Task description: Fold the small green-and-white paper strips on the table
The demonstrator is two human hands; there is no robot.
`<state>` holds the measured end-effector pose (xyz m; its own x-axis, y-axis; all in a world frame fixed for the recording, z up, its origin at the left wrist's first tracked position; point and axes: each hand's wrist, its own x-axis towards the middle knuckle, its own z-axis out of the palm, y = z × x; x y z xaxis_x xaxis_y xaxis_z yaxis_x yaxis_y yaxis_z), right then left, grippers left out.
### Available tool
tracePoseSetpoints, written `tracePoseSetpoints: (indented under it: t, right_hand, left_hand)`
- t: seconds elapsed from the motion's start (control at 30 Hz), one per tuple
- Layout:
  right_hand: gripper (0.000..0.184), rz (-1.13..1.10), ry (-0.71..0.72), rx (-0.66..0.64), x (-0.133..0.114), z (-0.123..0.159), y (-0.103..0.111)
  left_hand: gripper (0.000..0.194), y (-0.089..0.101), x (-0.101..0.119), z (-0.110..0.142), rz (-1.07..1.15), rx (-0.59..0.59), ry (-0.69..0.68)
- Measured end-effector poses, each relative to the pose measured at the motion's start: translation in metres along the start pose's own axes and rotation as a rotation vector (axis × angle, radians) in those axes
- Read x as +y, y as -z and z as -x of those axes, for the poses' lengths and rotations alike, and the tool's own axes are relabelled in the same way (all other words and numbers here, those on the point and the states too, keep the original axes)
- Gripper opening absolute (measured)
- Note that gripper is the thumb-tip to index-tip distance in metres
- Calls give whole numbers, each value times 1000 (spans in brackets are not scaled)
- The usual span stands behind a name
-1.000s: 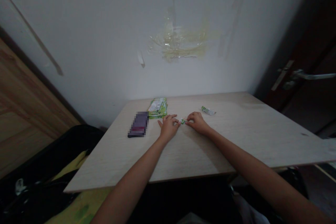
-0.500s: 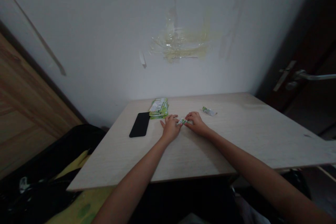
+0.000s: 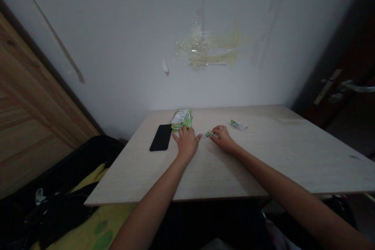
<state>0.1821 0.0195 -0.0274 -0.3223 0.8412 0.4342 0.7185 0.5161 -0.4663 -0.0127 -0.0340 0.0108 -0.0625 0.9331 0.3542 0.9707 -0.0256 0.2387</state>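
My right hand (image 3: 223, 138) pinches a small green-and-white packet (image 3: 209, 134), rolled or folded, just above the table. My left hand (image 3: 186, 141) is spread with its fingers apart and holds nothing. Its fingertips reach the near edge of a stack of flat green-and-white packets (image 3: 181, 118); whether they touch it I cannot tell. The left thumb points at the packet in my right hand, with a narrow gap between. Beyond the right hand lies another green-and-white packet (image 3: 238, 125), rolled into a narrow shape.
A black phone (image 3: 161, 137) lies left of the stack on the pale wooden table (image 3: 222, 179). The wall (image 3: 140, 39) rises directly behind the table's far edge. A door handle (image 3: 356, 87) shows at the right, and yellow cloth (image 3: 96, 226) lies below the table at the left.
My left hand has let go of the small packet and opened, shifting left toward the stack. My right hand keeps its hold. The whole view has drifted slightly, moving things rightward.
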Motion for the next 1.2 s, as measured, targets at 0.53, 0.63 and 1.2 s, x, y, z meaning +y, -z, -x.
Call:
tracePoseSetpoints:
  t: [0.53,0.63,1.2]
  right_hand:
    - [22,-9,-11,1,8,0,-2]
    - [23,-11,-5,4,11,-1,-4]
    - [21,-90,114,15,16,1,-9]
  left_hand:
    - [43,-6,-13,-8,-52,39,33]
    - [37,-10,-8,-9,110,-10,-69]
    - [6,-22,-2,-13,477,-105,-99]
